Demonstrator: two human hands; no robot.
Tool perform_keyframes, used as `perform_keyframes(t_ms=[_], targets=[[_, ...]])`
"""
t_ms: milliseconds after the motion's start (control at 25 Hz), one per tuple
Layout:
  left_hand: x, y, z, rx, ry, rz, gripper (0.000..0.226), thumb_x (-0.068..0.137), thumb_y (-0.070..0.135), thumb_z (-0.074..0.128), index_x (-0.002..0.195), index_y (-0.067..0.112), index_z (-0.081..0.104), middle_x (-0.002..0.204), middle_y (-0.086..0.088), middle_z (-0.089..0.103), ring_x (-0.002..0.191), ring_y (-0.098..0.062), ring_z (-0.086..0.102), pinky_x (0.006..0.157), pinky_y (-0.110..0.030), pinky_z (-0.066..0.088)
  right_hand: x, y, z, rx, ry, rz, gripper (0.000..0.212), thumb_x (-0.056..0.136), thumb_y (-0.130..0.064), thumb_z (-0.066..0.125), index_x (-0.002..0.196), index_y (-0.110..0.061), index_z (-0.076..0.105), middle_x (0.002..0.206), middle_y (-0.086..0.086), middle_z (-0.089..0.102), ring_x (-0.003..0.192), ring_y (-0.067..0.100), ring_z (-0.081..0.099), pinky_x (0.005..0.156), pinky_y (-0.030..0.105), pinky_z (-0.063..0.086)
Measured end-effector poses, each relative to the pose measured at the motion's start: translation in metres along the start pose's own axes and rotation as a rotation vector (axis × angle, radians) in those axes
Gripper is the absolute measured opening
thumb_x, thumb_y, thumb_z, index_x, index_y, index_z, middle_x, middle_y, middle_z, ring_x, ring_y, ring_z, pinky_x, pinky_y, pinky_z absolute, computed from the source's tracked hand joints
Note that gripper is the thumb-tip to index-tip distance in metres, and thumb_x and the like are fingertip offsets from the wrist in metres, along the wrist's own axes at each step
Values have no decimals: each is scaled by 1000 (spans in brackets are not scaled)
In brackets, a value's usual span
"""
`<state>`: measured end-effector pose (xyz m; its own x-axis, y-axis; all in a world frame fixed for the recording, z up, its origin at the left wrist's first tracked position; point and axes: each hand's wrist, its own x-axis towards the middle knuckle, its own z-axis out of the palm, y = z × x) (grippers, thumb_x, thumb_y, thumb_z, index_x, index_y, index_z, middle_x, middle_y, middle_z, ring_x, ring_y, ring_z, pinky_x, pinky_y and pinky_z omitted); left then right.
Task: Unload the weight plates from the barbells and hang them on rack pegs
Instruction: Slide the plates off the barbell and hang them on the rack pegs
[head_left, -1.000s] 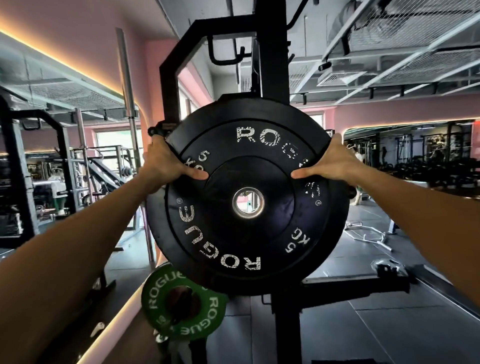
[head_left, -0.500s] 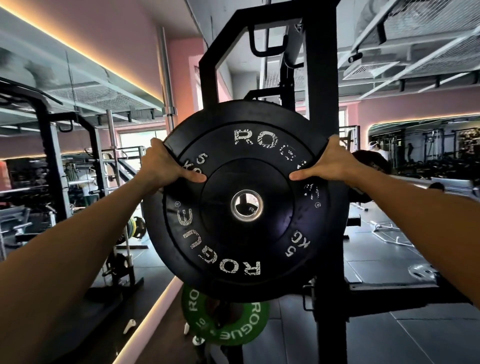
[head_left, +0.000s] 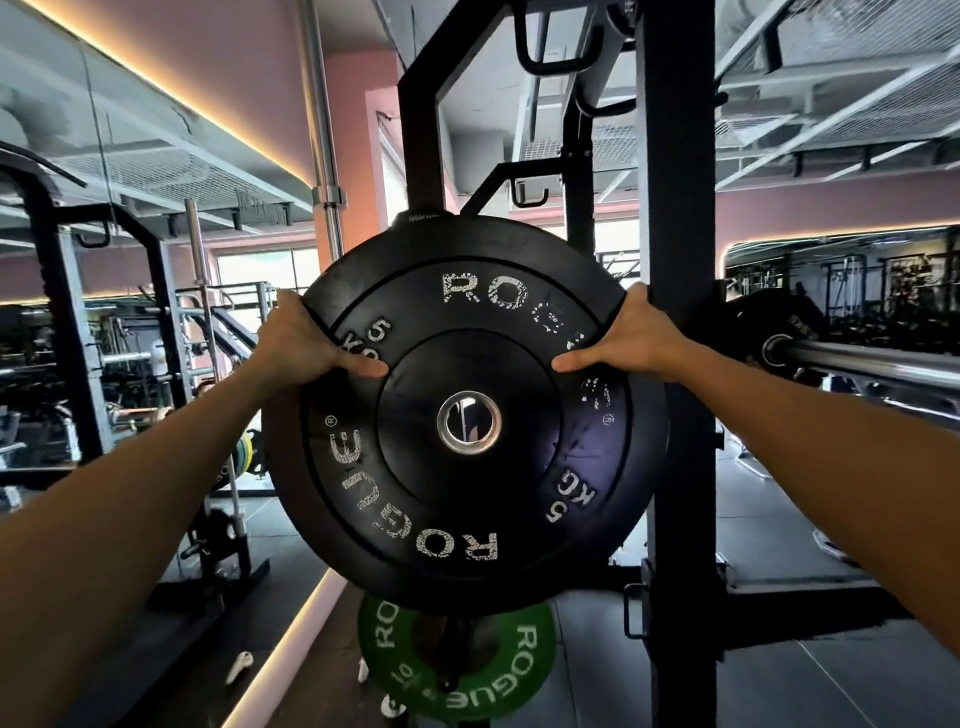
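I hold a black 5 kg Rogue weight plate (head_left: 467, 499) upright at chest height, its steel centre hole facing me. My left hand (head_left: 304, 343) grips the plate's upper left rim, thumb across its face. On the upper right rim my right hand (head_left: 636, 340) grips the same way. A second black plate edge shows just behind it. The black rack upright (head_left: 675, 208) stands right behind the plate's right side. Below hangs a green 10 kg Rogue plate (head_left: 519, 670). A barbell sleeve (head_left: 857, 361) juts in from the right.
Black J-hooks (head_left: 530, 200) hang on the rack's far posts. A vertical barbell (head_left: 324, 130) stands by the pink wall at left. A mirrored wall at left reflects other racks. Dark rubber floor (head_left: 779, 519) spreads to the right, with a glowing light strip (head_left: 291, 639) at lower left.
The view has swung right and closer to the rack. The upright now stands behind the plate's right edge, and the barbell sleeve has come into view. Both hands keep their grip.
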<state>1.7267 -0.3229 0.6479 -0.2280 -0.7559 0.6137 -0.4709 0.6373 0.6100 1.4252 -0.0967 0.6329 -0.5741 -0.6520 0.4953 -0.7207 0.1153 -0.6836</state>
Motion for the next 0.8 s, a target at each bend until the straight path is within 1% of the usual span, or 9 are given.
perform_keyframes(t_ms=[80,160,240,400,480,560,640,720,800], targets=[[18,-23,4,-9,-23,-6,127,5,66,91,116,15,56,107,5,69,99,-17,67,85,-41,57,9,-3,14,-33,-3,-1,120,36,-52,94,128,-11,29,128,3,50,122,26,49,98,36,44],[33,-44,8,-3,-38,-10,129,6,65,91,119,14,56,107,6,70,100,-17,68,86,-40,57,19,-5,34,-57,-10,-2,119,37,-53,93,128,-10,28,124,2,50,121,25,50,95,34,44],[45,-64,12,-2,-63,-5,124,9,64,93,118,15,56,105,7,70,99,-15,68,86,-38,57,28,-7,54,-69,-18,8,120,38,-53,93,128,-11,28,119,0,49,120,25,51,95,34,45],[69,-100,20,-5,-101,-15,119,6,67,90,110,18,60,105,5,70,96,-14,68,84,-39,58,47,-10,91,-101,-24,21,134,22,-65,90,132,-16,32,117,-3,47,119,26,53,99,41,47],[72,-105,22,-21,-91,-18,123,9,64,92,114,13,54,111,3,66,102,-16,64,89,-41,55,57,-10,109,-108,-21,42,132,24,-63,91,131,-13,31,119,1,50,118,27,54,99,43,47],[76,-109,28,-49,-98,-21,124,20,51,98,122,8,42,120,-4,58,112,-22,57,94,-42,50,65,-8,126,-115,-1,68,126,30,-58,93,127,-12,29,123,4,53,117,28,54,98,44,47],[87,-120,39,-55,-106,-19,122,28,44,99,125,5,35,126,-9,54,120,-28,53,95,-41,47,75,-3,142,-122,12,92,130,32,-57,93,132,-9,26,128,6,52,121,28,52,100,43,46],[100,-132,51,-70,-130,-18,123,29,44,98,126,5,34,128,-9,53,121,-27,51,94,-39,46,86,0,153,-122,11,101,140,34,-56,93,141,-7,19,135,8,48,126,29,49,103,40,44],[113,-145,62,-77,-162,-28,126,23,53,97,125,7,40,124,-4,56,116,-23,55,93,-41,49,97,4,163,-120,5,101,142,33,-55,93,144,-8,16,137,7,47,127,28,48,104,38,43]])
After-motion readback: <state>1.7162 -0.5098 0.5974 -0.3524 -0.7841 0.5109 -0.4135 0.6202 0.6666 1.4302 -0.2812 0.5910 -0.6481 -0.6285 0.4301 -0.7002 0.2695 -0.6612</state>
